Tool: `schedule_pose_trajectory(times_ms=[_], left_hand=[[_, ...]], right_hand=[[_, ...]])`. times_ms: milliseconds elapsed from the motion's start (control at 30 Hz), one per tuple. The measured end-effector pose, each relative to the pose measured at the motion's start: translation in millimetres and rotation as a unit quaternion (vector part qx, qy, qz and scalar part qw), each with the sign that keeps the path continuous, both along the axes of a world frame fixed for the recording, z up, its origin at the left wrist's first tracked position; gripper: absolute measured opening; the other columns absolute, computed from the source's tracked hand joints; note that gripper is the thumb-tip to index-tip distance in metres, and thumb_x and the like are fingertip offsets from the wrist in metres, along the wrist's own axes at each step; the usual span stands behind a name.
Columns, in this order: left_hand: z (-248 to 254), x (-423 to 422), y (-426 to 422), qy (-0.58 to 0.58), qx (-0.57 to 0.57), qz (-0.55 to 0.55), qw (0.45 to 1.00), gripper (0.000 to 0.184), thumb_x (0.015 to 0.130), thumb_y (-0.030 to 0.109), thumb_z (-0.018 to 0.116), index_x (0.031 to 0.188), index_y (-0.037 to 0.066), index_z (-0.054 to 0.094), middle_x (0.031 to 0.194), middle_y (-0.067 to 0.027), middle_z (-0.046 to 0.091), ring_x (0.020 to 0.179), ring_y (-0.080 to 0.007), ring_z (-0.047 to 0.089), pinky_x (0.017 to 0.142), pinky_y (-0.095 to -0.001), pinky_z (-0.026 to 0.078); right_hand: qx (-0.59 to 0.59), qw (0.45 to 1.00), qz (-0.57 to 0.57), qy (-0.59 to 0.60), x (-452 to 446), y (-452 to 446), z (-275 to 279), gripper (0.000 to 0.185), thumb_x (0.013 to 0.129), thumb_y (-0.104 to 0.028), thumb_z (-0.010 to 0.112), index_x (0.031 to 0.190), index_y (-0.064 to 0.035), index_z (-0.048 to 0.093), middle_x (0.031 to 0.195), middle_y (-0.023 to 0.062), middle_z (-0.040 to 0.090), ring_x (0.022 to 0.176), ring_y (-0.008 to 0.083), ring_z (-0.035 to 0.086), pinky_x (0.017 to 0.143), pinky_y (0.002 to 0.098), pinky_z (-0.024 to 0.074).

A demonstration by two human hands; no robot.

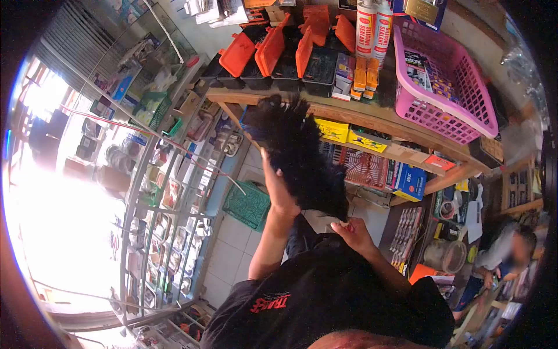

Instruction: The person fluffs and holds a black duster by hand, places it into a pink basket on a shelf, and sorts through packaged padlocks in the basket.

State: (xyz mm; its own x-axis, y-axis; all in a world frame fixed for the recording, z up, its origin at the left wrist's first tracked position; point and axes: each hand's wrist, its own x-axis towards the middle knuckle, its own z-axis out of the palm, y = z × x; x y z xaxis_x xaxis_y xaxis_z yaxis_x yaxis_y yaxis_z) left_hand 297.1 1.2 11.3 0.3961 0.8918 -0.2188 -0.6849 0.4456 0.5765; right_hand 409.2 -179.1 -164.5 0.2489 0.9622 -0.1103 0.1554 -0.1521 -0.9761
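A black feather duster slants across the middle of the head view, its bushy end toward the wooden shelf. My left hand is closed around the duster's left side, with most of the fingers hidden behind the dark feathers. At the duster's lower end, my right hand pinches it with bent fingers, close to my black shirt. Whatever handle it has is not visible between my hands.
Ahead, a wooden shelf carries black bins with orange lids, silicone sealant tubes and a pink basket. A green basket is on the tiled floor. Glass shelving stands left; another person is at right.
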Motion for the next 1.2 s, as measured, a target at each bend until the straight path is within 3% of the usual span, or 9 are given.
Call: schedule_pose_trajectory(times_ms=[133,333,433,467,600,767,867,1067,1200], left_hand=[[-16.6,-24.3,21.7,-0.155,0.146,-0.15,0.966,0.07,0.097,0.06,0.026,0.139,0.007,0.044,0.135,-0.0099,0.052,0.118,-0.0278,0.054,0.103,-0.0418,0.042],[-19.5,-9.8,3.6,-0.003,0.014,-0.021,1.0,0.069,0.097,0.059,0.026,0.138,0.006,0.045,0.132,-0.0103,0.055,0.113,-0.0297,0.057,0.098,-0.0445,0.045],[-9.7,-24.2,18.1,-0.092,0.128,-0.055,0.986,0.068,0.097,0.059,0.027,0.14,0.009,0.044,0.136,-0.009,0.052,0.119,-0.0271,0.053,0.104,-0.0426,0.04],[-14.1,-31.9,25.4,-0.223,0.226,-0.177,0.932,0.067,0.097,0.059,0.028,0.141,0.01,0.044,0.139,-0.0084,0.05,0.123,-0.0263,0.05,0.106,-0.0422,0.037],[-10.1,-15.6,0.5,0.001,0.061,0.005,0.998,0.069,0.097,0.06,0.027,0.141,0.01,0.043,0.138,-0.0101,0.05,0.123,-0.0282,0.05,0.106,-0.0434,0.038],[5.6,-15.9,-3.2,-0.007,0.038,0.008,0.999,0.071,0.096,0.061,0.029,0.143,0.008,0.04,0.14,-0.0091,0.049,0.125,-0.028,0.049,0.109,-0.0415,0.035],[-14.4,-32.7,26.9,-0.25,0.232,-0.197,0.919,0.071,0.096,0.06,0.032,0.143,0.007,0.04,0.141,-0.0084,0.047,0.126,-0.0279,0.047,0.109,-0.0411,0.034],[-12.5,-11.6,-4.7,-0.013,-0.018,0.019,1.0,0.063,0.098,0.055,0.03,0.131,0.006,0.05,0.118,-0.0119,0.061,0.099,-0.0308,0.061,0.087,-0.0477,0.051],[14.8,-29.2,13.7,-0.13,0.168,-0.027,0.977,0.063,0.099,0.05,0.027,0.132,0.001,0.049,0.123,-0.0128,0.06,0.106,-0.0307,0.06,0.089,-0.0459,0.05]], right_hand=[[-0.017,0.988,0.011,-0.15,6.6,-2.1,-1.0,0.034,0.087,-0.023,0.067,0.066,0.0017,0.053,0.053,0.0082,0.046,0.056,0.0061,0.04,0.049,0.0319,0.0326],[0.03,0.983,-0.048,-0.174,-0.1,4.2,5.0,0.038,0.085,-0.022,0.067,0.062,0.0023,0.05,0.05,0.0126,0.045,0.05,0.0088,0.042,0.047,0.0352,0.0328],[0.028,0.982,-0.019,-0.186,0.2,2.3,2.6,0.038,0.085,-0.022,0.067,0.063,0.0029,0.052,0.05,0.0133,0.047,0.049,0.0089,0.042,0.047,0.0349,0.033],[0.015,0.983,-0.005,-0.185,0.3,-1.1,8.8,0.037,0.085,-0.023,0.067,0.063,0.0031,0.052,0.05,0.0138,0.047,0.049,0.0088,0.042,0.047,0.0347,0.0332],[0.022,0.986,0.003,-0.164,-1.2,4.9,17.2,0.036,0.085,-0.023,0.067,0.065,0.0031,0.054,0.052,0.0156,0.048,0.05,0.0084,0.044,0.047,0.0341,0.034],[0.007,0.991,0.012,-0.131,-3.4,4.6,11.8,0.034,0.086,-0.025,0.066,0.07,0.0014,0.053,0.053,0.013,0.046,0.052,0.0095,0.043,0.048,0.0341,0.0338],[-0.016,0.992,0.037,-0.122,-4.8,-2.8,8.2,0.029,0.087,-0.021,0.066,0.073,0.0021,0.057,0.055,0.0106,0.049,0.057,0.0054,0.044,0.05,0.0316,0.0359],[-0.045,0.992,0.068,-0.1,-2.9,2.7,-7.8,0.023,0.088,-0.019,0.065,0.077,0.0001,0.058,0.06,-0.0017,0.043,0.063,0.0033,0.04,0.053,0.0286,0.0354],[-0.036,0.988,0.091,-0.119,-3.8,-4.7,-24.9,0.023,0.089,-0.017,0.065,0.075,-0.0017,0.056,0.062,-0.0081,0.041,0.063,0.0023,0.038,0.051,0.0274,0.0323]])
